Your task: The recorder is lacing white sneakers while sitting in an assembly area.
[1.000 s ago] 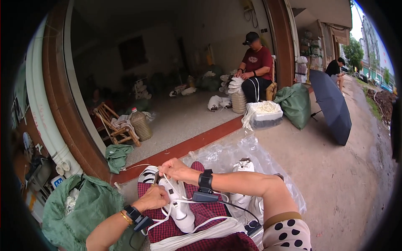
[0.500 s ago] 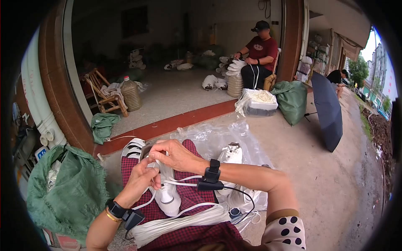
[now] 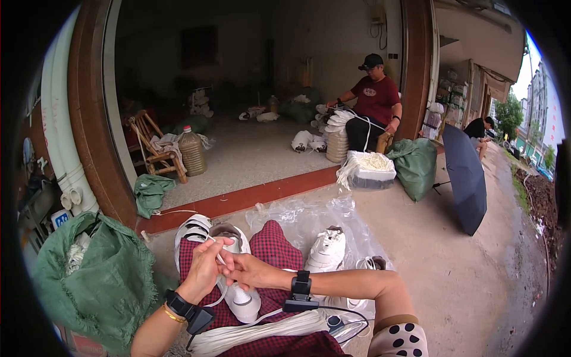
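A white sneaker (image 3: pixel 244 302) rests on my lap over red-and-black checked cloth, its toe toward me. Above its tongue area my left hand (image 3: pixel 207 268) is closed, pinching a white shoelace (image 3: pixel 209 238) whose end sticks up past the fingers. My right hand (image 3: pixel 254 271) presses against it from the right, fingers curled together on the lace, with the contact point partly hidden. Both hands cover the middle of the sneaker. Nearer me, a thick bundle of white laces (image 3: pixel 262 333) lies across my lap. Another white shoe (image 3: pixel 193 227) sits just beyond the left hand.
On clear plastic sheeting (image 3: pixel 285 213) at the right stands a white sneaker (image 3: pixel 328 249). A green sack (image 3: pixel 95 285) is at my left. Ahead, a person (image 3: pixel 376 95) sits handling laces beside a white box of laces (image 3: pixel 366 169), another green sack (image 3: pixel 414 166) and an open black umbrella (image 3: pixel 463 172).
My hands have come down from the sneaker's opening, the right one dropping beside the left. The view has tilted up slightly. The seated person's hands have spread apart.
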The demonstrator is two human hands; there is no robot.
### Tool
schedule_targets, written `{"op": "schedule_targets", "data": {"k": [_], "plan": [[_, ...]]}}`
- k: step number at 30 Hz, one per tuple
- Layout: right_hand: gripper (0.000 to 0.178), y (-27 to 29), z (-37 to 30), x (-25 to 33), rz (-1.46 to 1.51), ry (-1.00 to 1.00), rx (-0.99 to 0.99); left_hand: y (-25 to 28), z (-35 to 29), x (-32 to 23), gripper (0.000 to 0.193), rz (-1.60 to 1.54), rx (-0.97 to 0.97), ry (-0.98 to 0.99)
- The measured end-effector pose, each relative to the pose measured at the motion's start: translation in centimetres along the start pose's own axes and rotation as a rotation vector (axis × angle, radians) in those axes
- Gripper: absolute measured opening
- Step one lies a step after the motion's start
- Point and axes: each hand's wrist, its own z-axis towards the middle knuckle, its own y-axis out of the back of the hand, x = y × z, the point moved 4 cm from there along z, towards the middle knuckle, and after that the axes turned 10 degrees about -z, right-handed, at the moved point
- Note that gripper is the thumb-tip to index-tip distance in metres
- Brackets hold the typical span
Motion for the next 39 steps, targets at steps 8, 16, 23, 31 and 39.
{"op": "schedule_targets", "data": {"k": [8,16,23,31,39], "plan": [[0.029,8.3,-1.0,-0.8,0.433,-0.083,-0.252,9.5,-1.4,-3.6,0.04,-0.117,-0.297,-0.278],[0.026,28.3,-8.1,-8.0,0.459,-0.085,-0.729,27.4,-9.5,-11.2,0.046,-0.09,-0.753,-0.501],[0.021,16.0,-5.4,-5.4,-0.379,-0.244,-0.402,13.2,-5.8,-3.8,0.022,0.601,-0.43,-0.326],[0.016,5.1,-3.6,3.0,-0.725,0.195,0.114,3.8,-4.0,-1.7,0.012,1.063,-0.06,-0.524],[0.029,5.6,-2.7,2.9,-0.776,0.353,-0.015,4.0,-1.5,-0.8,0.025,1.308,0.097,-0.49]]}}
